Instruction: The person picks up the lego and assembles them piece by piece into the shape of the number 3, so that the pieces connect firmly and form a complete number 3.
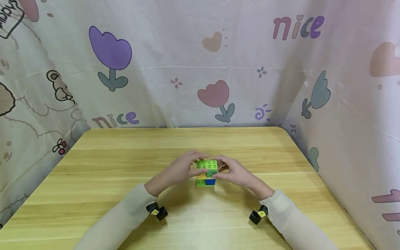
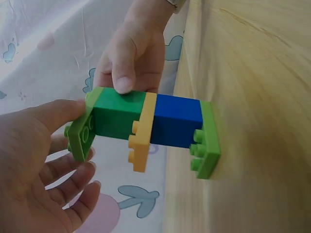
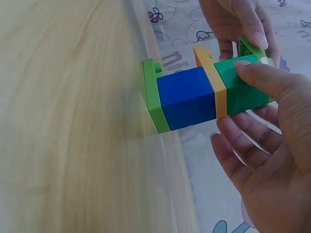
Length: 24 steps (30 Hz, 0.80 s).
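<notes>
A small stack of toy building blocks stands on the table between the two hands. From the bottom it has a light green plate [image 2: 211, 141], a blue block [image 3: 187, 98], a yellow-orange plate [image 2: 144, 133], a green block [image 2: 119, 112] and a light green top plate [image 1: 207, 164]. The left hand [image 1: 184, 168] pinches the top plate at its left end, thumb in front and fingers behind. With its thumb on the green block, the right hand [image 1: 235, 171] grips the stack's right side; its fingers curl behind, their contact partly hidden.
The stack stands on a light wooden table [image 1: 125, 156]. Patterned cloth [image 1: 175, 41] hangs behind the table and along both sides. Small black devices are strapped to the left sleeve [image 1: 125, 211] and the right sleeve [image 1: 293, 218].
</notes>
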Motion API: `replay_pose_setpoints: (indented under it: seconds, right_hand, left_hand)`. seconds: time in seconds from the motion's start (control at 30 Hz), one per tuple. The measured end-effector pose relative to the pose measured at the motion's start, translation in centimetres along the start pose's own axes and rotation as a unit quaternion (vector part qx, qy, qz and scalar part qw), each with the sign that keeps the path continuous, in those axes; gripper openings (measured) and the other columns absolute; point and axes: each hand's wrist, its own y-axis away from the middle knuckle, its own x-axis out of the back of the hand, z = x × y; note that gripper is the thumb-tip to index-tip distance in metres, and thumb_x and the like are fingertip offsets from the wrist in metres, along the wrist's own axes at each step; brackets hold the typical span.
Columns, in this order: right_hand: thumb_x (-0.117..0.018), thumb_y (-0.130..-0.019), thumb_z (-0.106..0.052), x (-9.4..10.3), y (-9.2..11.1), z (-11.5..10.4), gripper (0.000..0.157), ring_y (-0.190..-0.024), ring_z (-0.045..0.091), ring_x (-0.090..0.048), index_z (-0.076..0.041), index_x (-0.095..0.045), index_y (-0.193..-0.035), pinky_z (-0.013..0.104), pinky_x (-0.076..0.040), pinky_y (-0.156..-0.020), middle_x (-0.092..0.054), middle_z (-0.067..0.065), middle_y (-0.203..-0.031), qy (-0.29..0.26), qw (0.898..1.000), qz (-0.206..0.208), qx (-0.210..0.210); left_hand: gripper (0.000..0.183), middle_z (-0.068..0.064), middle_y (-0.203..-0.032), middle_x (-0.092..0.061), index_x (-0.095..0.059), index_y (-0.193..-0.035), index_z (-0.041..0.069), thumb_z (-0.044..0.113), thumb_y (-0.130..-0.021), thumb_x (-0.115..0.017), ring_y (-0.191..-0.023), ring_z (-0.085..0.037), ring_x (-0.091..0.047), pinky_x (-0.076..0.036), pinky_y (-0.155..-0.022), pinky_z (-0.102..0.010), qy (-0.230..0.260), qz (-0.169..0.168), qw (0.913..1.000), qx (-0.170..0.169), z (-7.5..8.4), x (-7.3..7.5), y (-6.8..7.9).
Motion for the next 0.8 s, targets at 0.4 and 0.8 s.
replay_pose_setpoints:
  seconds: [0.4, 0.8]
  right_hand:
    - [-0.076, -0.087, -0.017, 0.2, 0.3, 0.0, 0.050, -0.096, 0.017, -0.062, -0.007, -0.054, -0.130, 0.038, -0.051, -0.090, -0.064, 0.001, -0.108, -0.001, 0.999, 0.030, 0.028]
    - [-0.073, -0.087, -0.001, -0.3, 0.4, -0.3, 0.047, -0.095, 0.026, -0.063, 0.001, -0.053, -0.129, 0.048, -0.051, -0.089, -0.065, 0.012, -0.106, -0.020, 0.997, 0.045, 0.057]
  left_hand:
    - [0.046, -0.003, -0.115, -0.063, -0.061, -0.128, 0.004, 0.023, -0.089, -0.074, -0.097, -0.019, -0.061, -0.054, -0.082, -0.033, 0.111, 0.050, 0.9925, -0.001, -1.6, -1.0, 1.6]
    - [0.041, 0.002, -0.112, -0.063, -0.063, -0.127, 0.012, 0.026, -0.091, -0.072, -0.093, -0.013, -0.060, -0.054, -0.081, -0.028, 0.134, 0.070, 0.9882, 0.026, -1.8, -1.9, 2.2]
